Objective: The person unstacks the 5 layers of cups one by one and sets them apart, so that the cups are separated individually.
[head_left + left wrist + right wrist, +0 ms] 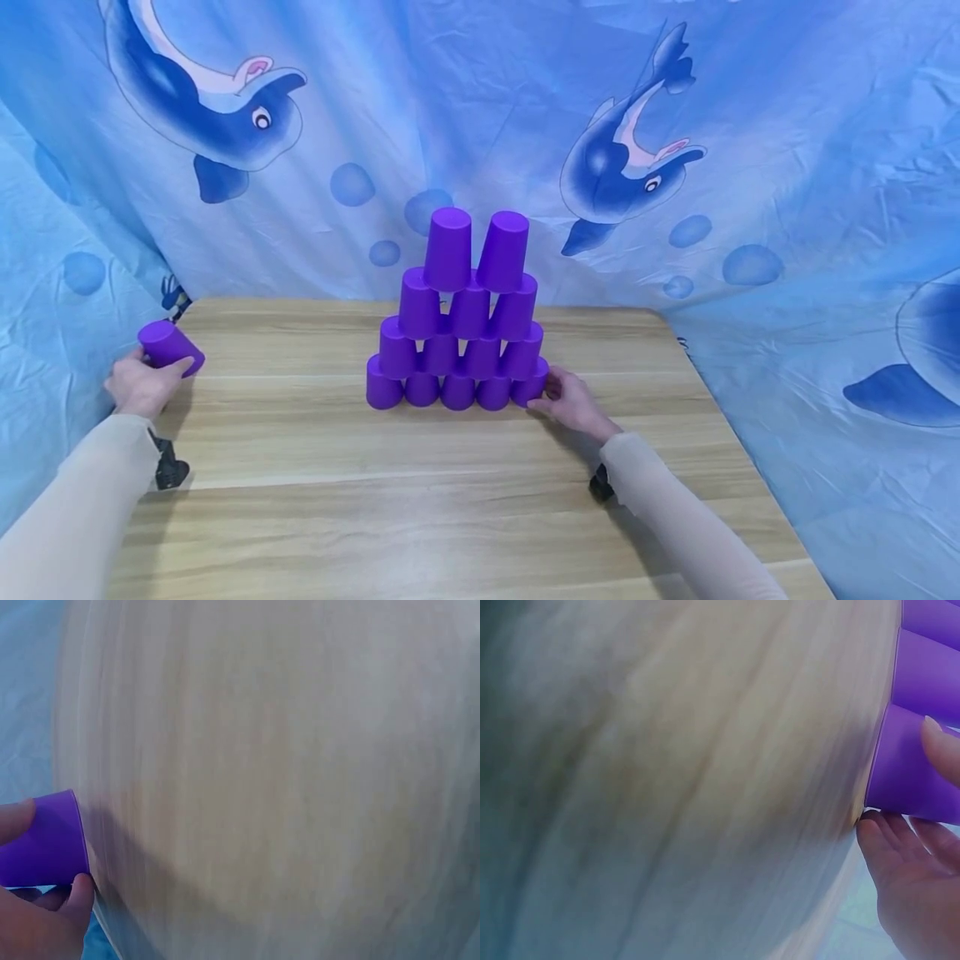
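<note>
A pyramid of upside-down purple cups (459, 392) stands mid-table in four rows, several cups wide at the base and with two top cups (503, 252) at its peak. My right hand (573, 406) is at the base's right end, holding the last bottom-row cup (911, 765) with the thumb on its front and the fingers around its outer side. At the table's left edge, my left hand (142, 382) grips a separate purple cup (171, 346), tilted, between thumb and fingers. In the left wrist view this cup (45, 840) shows its rim close to the tabletop.
The wood-grain table (375, 500) carries the stack. Behind and on both sides hangs a blue curtain (487, 108) printed with dolphins, right against the table's back edge. Dark wrist cameras (171, 467) sit under both sleeves.
</note>
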`<state>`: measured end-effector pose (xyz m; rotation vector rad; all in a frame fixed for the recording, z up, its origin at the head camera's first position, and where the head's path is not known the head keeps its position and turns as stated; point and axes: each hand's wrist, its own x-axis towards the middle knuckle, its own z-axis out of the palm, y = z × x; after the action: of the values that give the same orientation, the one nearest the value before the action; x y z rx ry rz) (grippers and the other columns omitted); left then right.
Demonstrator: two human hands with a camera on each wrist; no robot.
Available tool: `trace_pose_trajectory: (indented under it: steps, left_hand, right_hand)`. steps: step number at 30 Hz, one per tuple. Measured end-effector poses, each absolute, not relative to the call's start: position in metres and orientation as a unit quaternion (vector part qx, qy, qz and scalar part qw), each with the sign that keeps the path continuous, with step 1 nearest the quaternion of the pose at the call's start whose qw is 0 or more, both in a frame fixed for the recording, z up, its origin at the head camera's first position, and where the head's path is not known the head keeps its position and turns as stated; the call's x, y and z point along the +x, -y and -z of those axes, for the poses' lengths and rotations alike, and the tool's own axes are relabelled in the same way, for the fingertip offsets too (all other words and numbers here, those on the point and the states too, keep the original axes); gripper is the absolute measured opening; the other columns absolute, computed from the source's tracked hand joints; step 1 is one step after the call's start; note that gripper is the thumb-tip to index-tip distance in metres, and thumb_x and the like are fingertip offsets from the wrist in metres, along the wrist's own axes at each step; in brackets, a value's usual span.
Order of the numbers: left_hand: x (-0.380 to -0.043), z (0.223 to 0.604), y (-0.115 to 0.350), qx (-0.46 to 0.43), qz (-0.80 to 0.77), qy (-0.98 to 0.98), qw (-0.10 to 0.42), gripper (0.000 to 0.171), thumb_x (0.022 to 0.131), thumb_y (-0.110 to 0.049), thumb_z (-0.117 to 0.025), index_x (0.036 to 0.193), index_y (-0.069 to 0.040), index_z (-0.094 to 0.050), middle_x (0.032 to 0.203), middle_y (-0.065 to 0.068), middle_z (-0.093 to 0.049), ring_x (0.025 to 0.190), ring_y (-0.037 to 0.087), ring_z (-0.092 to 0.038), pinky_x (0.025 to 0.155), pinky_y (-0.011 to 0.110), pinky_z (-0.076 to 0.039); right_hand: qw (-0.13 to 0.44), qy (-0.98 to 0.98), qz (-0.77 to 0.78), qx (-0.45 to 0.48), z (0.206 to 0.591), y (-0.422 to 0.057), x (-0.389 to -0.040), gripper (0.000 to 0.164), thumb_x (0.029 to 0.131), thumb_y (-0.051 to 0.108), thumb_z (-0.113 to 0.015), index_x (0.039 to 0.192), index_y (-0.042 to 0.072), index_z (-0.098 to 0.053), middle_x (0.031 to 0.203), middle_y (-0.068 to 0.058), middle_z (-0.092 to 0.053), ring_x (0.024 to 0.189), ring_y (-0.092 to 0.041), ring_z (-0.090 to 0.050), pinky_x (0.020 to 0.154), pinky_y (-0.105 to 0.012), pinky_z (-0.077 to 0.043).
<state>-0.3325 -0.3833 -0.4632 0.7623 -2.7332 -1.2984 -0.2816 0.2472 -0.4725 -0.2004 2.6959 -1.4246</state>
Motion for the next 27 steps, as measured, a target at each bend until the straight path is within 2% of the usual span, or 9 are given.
trace_pose_trajectory:
  steps: [4,8,11,13,15,17,20,23,27]
  left_hand:
    - [-0.329,0.464,0.381,0.279,0.435,0.856,0.024,0.100,0.084,-0.053,-0.063,0.146,0.009,-0.015,0.146,0.035,-0.021,0.132,0.051,-0.015,0.104,0.064,-0.021]
    - [-0.327,0.467,0.368,0.346,0.485,0.798,0.091,0.110,0.078,-0.049,-0.071,0.148,-0.001,0.000,0.150,0.026,-0.013,0.137,0.037,-0.013,0.113,0.046,-0.016]
    - [-0.327,0.467,0.355,0.381,0.505,0.760,0.145,0.089,0.077,-0.042,-0.073,0.141,-0.014,-0.019,0.138,0.015,-0.028,0.135,0.029,-0.021,0.112,0.034,-0.017]
    - [-0.327,0.464,0.346,0.387,0.516,0.746,0.166,0.061,0.077,-0.036,-0.072,0.123,-0.023,-0.035,0.119,0.003,-0.036,0.128,0.027,-0.028,0.109,0.032,-0.022]
    - [-0.328,0.459,0.335,0.384,0.525,0.738,0.179,0.041,0.078,-0.032,-0.070,0.102,-0.029,-0.036,0.104,-0.006,-0.034,0.122,0.026,-0.032,0.106,0.032,-0.026]
    - [-0.329,0.454,0.324,0.371,0.529,0.742,0.180,0.037,0.079,-0.029,-0.069,0.095,-0.030,-0.035,0.095,-0.009,-0.033,0.117,0.025,-0.036,0.104,0.032,-0.028]
    - [-0.331,0.443,0.305,0.340,0.530,0.759,0.168,0.037,0.083,-0.030,-0.067,0.109,-0.024,-0.041,0.098,-0.006,-0.041,0.111,0.023,-0.040,0.099,0.032,-0.033]
    - [-0.333,0.429,0.287,0.288,0.530,0.786,0.135,0.060,0.087,-0.037,-0.065,0.135,-0.014,-0.038,0.121,0.005,-0.050,0.117,0.025,-0.042,0.098,0.035,-0.037]
    - [-0.331,0.408,0.260,0.200,0.536,0.815,0.094,0.080,0.090,-0.046,-0.059,0.148,-0.006,-0.023,0.145,0.017,-0.037,0.129,0.033,-0.038,0.100,0.044,-0.040]
  right_hand:
    - [0.044,-0.882,0.464,-0.070,0.474,-0.246,-0.282,0.062,0.078,0.003,-0.078,0.132,-0.004,-0.049,0.124,-0.021,-0.058,0.114,-0.034,-0.055,0.097,-0.043,-0.044]
    - [0.046,-0.884,0.460,-0.069,0.475,-0.247,-0.282,0.060,0.078,0.005,-0.078,0.131,-0.003,-0.050,0.123,-0.019,-0.058,0.114,-0.032,-0.056,0.097,-0.042,-0.044]
    - [0.047,-0.886,0.457,-0.067,0.475,-0.249,-0.282,0.060,0.078,0.006,-0.079,0.130,-0.002,-0.051,0.123,-0.018,-0.059,0.114,-0.031,-0.056,0.097,-0.041,-0.045]
    - [0.045,-0.888,0.453,-0.069,0.475,-0.249,-0.282,0.060,0.078,0.007,-0.079,0.130,-0.003,-0.051,0.123,-0.019,-0.059,0.113,-0.032,-0.056,0.096,-0.041,-0.045]
    - [0.044,-0.889,0.450,-0.073,0.475,-0.250,-0.282,0.059,0.078,0.008,-0.079,0.129,-0.003,-0.051,0.123,-0.020,-0.059,0.113,-0.033,-0.056,0.096,-0.041,-0.045]
    - [0.044,-0.889,0.448,-0.080,0.474,-0.251,-0.282,0.059,0.079,0.008,-0.078,0.130,-0.004,-0.050,0.123,-0.021,-0.058,0.112,-0.034,-0.056,0.095,-0.042,-0.046]
    - [0.045,-0.888,0.450,-0.085,0.474,-0.251,-0.282,0.059,0.079,0.010,-0.078,0.130,-0.004,-0.050,0.122,-0.020,-0.059,0.111,-0.033,-0.057,0.094,-0.041,-0.047]
    - [0.044,-0.886,0.452,-0.088,0.474,-0.251,-0.282,0.058,0.080,0.010,-0.078,0.129,-0.004,-0.050,0.121,-0.020,-0.059,0.110,-0.033,-0.058,0.092,-0.041,-0.048]
    - [0.039,-0.883,0.460,-0.085,0.474,-0.249,-0.282,0.057,0.079,0.009,-0.079,0.128,-0.004,-0.052,0.119,-0.020,-0.060,0.108,-0.033,-0.059,0.092,-0.042,-0.048]
